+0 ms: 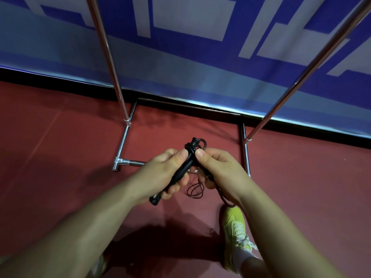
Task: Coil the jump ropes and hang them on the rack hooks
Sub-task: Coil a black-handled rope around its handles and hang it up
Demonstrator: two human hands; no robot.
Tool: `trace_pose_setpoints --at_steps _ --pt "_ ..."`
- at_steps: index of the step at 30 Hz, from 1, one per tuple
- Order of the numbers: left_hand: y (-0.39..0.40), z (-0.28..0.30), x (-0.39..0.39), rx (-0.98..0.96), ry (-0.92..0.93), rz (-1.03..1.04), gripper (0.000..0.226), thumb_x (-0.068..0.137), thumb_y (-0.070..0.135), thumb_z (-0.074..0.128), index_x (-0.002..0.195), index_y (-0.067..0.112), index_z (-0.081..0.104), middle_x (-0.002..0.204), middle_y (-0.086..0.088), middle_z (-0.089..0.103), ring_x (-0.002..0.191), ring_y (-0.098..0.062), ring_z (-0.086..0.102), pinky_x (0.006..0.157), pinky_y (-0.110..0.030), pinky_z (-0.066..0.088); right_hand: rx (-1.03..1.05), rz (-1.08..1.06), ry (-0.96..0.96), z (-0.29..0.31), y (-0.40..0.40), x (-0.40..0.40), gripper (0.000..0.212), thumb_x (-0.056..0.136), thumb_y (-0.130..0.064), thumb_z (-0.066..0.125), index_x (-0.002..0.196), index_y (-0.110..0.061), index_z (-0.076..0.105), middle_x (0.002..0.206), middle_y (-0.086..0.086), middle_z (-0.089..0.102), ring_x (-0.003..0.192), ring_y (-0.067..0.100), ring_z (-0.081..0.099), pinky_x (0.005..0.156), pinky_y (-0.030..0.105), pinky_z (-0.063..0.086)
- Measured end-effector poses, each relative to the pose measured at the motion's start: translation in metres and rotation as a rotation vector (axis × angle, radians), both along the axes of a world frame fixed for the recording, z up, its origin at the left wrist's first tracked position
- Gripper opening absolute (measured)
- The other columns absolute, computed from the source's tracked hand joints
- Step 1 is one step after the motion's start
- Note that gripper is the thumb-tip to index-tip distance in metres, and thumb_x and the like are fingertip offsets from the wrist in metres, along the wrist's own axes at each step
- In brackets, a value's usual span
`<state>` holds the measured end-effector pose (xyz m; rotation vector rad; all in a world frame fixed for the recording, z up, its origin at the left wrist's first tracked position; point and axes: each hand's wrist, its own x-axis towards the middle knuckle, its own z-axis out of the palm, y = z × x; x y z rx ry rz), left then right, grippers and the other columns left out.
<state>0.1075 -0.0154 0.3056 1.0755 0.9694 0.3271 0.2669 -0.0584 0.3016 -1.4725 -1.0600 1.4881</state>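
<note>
A black jump rope [181, 171] is held in front of me above the red floor. My left hand [160, 173] grips its black handles, which point up and away. My right hand [216, 167] pinches the dark cord near the handle tops, where it is wound around them. Small loops of cord [195, 190] hang below between my hands, and a strand trails under my right wrist. The chrome rack [124, 137] stands just beyond my hands, its two uprights rising out of view. No hooks are visible.
The rack's base frame lies on the red floor [60, 157] against a blue and white banner wall [200, 67]. My yellow-green shoe [235, 227] is below my right hand. Another shoe shows partly near the bottom edge.
</note>
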Motion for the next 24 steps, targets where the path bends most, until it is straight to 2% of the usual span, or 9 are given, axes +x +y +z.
trace_pose_setpoints --at_steps 3,7,9,11,13,16,18,21,24 --pt "0.001 0.001 -0.001 -0.046 -0.017 0.000 0.066 0.072 0.058 0.044 0.108 0.003 0.050 0.059 -0.004 0.061 0.040 -0.012 0.044 0.037 -0.017 0.028 0.003 -0.033 -0.011 -0.006 0.001 0.001 0.036 0.084 -0.045 0.054 0.071 -0.012 0.062 0.051 -0.001 0.046 0.043 0.008 0.034 0.040 0.015 0.027" --pt "0.005 0.007 -0.007 -0.142 0.037 -0.147 0.064 0.068 0.063 0.043 0.102 0.012 0.060 0.069 -0.007 0.068 0.042 -0.013 0.051 0.041 -0.019 0.038 0.008 -0.150 0.073 -0.009 0.003 0.007 0.035 0.083 -0.043 0.054 0.071 -0.013 0.067 0.056 0.008 0.039 0.044 0.009 0.029 0.039 0.016 0.023" --pt "0.004 0.006 -0.009 -0.160 0.091 -0.222 0.066 0.066 0.066 0.042 0.097 0.012 0.063 0.065 -0.003 0.065 0.042 -0.011 0.049 0.046 -0.022 0.041 0.004 -0.173 0.112 -0.008 0.004 0.011 0.035 0.085 -0.042 0.054 0.065 -0.017 0.069 0.057 0.007 0.037 0.044 0.010 0.027 0.041 0.017 0.019" --pt "0.004 0.004 -0.009 -0.151 0.086 -0.197 0.060 0.068 0.065 0.043 0.087 0.012 0.064 0.054 0.003 0.052 0.038 -0.009 0.038 0.047 -0.023 0.036 -0.026 -0.168 0.163 -0.009 0.004 0.010 0.035 0.088 -0.043 0.057 0.065 -0.019 0.070 0.058 0.007 0.044 0.045 0.010 0.031 0.041 0.018 0.020" --pt "0.004 0.003 -0.006 -0.118 0.090 -0.140 0.054 0.077 0.061 0.043 0.082 0.011 0.061 0.049 0.006 0.042 0.035 -0.007 0.029 0.048 -0.024 0.030 -0.088 -0.151 0.223 -0.011 0.003 0.004 0.035 0.088 -0.048 0.056 0.078 -0.018 0.071 0.066 0.003 0.055 0.048 0.010 0.041 0.042 0.020 0.024" --pt "0.005 -0.001 -0.002 -0.061 0.145 -0.088 0.049 0.092 0.054 0.038 0.080 0.010 0.058 0.047 0.007 0.040 0.033 -0.006 0.027 0.048 -0.024 0.028 -0.213 -0.099 0.252 -0.013 0.003 -0.009 0.048 0.093 -0.055 0.039 0.090 -0.016 0.067 0.071 0.004 0.061 0.054 0.010 0.047 0.045 0.023 0.022" --pt "0.006 -0.004 0.000 -0.026 0.191 -0.065 0.049 0.095 0.051 0.037 0.079 0.010 0.057 0.048 0.005 0.038 0.034 -0.007 0.026 0.046 -0.023 0.026 -0.257 -0.076 0.202 -0.013 0.005 -0.013 0.054 0.097 -0.055 0.030 0.087 -0.019 0.068 0.070 0.003 0.063 0.054 0.011 0.047 0.044 0.022 0.026" --pt "0.008 -0.008 0.000 0.021 0.246 -0.055 0.047 0.097 0.049 0.037 0.080 0.010 0.056 0.051 0.002 0.037 0.035 -0.008 0.025 0.045 -0.022 0.024 -0.285 -0.062 -0.025 -0.016 0.005 -0.015 0.067 0.096 -0.062 0.025 0.087 -0.013 0.069 0.070 0.006 0.065 0.052 0.016 0.052 0.051 0.026 0.037" --pt "0.019 -0.011 -0.006 0.005 0.238 0.066 0.046 0.096 0.050 0.038 0.082 0.011 0.056 0.047 0.007 0.039 0.034 -0.007 0.027 0.044 -0.021 0.026 -0.201 0.034 -0.270 -0.011 0.002 -0.013 0.076 0.096 -0.062 0.021 0.079 -0.003 0.067 0.066 0.023 0.060 0.055 0.023 0.052 0.058 0.031 0.040"
